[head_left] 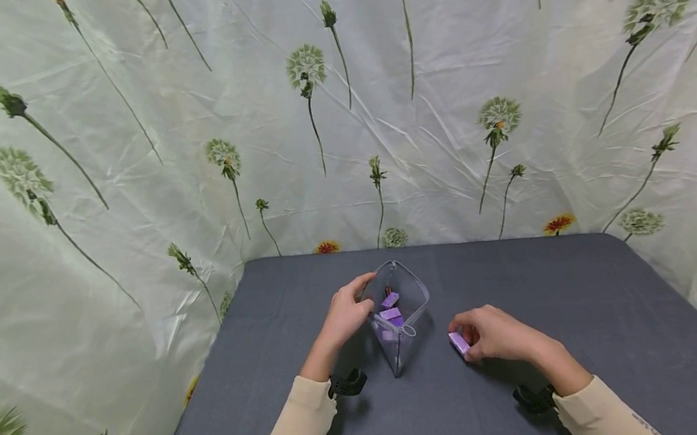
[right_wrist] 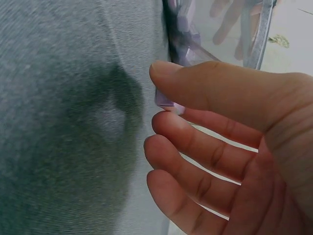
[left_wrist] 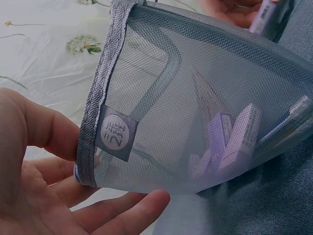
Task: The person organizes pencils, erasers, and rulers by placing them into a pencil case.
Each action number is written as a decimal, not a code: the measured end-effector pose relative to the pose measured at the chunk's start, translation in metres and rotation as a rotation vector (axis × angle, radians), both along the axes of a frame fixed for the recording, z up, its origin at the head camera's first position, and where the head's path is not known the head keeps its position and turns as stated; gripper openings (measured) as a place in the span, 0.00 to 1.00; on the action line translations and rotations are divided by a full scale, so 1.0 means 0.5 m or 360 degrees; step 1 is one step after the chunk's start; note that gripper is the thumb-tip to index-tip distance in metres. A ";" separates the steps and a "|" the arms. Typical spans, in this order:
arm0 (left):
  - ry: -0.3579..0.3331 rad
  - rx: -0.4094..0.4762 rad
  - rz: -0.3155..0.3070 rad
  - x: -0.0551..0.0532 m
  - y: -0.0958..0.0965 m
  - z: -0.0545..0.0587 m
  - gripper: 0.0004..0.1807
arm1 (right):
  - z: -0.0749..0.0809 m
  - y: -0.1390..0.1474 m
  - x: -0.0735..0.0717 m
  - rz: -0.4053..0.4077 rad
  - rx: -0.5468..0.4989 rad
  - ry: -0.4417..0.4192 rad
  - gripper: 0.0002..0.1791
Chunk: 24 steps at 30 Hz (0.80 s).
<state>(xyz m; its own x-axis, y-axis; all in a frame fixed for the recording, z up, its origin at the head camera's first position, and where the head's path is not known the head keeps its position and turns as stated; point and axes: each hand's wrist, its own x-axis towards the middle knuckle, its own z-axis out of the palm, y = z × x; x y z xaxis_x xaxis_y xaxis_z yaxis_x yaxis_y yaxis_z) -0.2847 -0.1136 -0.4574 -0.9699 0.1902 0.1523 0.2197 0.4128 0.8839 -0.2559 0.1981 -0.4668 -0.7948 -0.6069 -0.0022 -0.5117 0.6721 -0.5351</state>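
A translucent grey mesh zip pouch [head_left: 417,294] stands open-mouthed on the dark table, its zipper pull toward the front. My left hand [head_left: 344,315] pinches its left rim between thumb and fingers; the left wrist view shows a woven edge and a small sewn label [left_wrist: 117,133]. Inside lie several small purple boxes [left_wrist: 239,142] and a thin pen-like item [left_wrist: 288,117]. To the pouch's right, my right hand [head_left: 500,335] pinches another small light-purple block [head_left: 459,342] between thumb and fingers, low over the table. In the right wrist view the thumb and fingers hide most of this block [right_wrist: 164,99].
The dark grey cloth-covered table [head_left: 520,274] reaches back to a pale curtain [head_left: 429,131] printed with dandelions. Black wrist straps [head_left: 348,383] sit below both hands, at the cream sleeves [head_left: 296,425].
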 end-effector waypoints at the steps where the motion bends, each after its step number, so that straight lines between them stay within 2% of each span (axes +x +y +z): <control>1: -0.0001 -0.0002 0.0004 0.000 0.000 0.000 0.34 | 0.003 -0.001 0.000 -0.0008 0.0000 0.0010 0.23; 14: 0.0004 0.0000 0.0006 0.001 0.005 0.005 0.34 | 0.044 -0.014 -0.003 -0.0099 -0.0002 0.0118 0.23; 21: 0.0009 -0.0015 0.0014 0.000 0.006 0.000 0.34 | 0.058 -0.024 -0.004 -0.0127 -0.0042 0.0125 0.23; 24: -0.0003 0.0019 0.0002 -0.001 0.005 -0.002 0.35 | 0.064 -0.032 -0.005 -0.0138 -0.0053 0.0120 0.23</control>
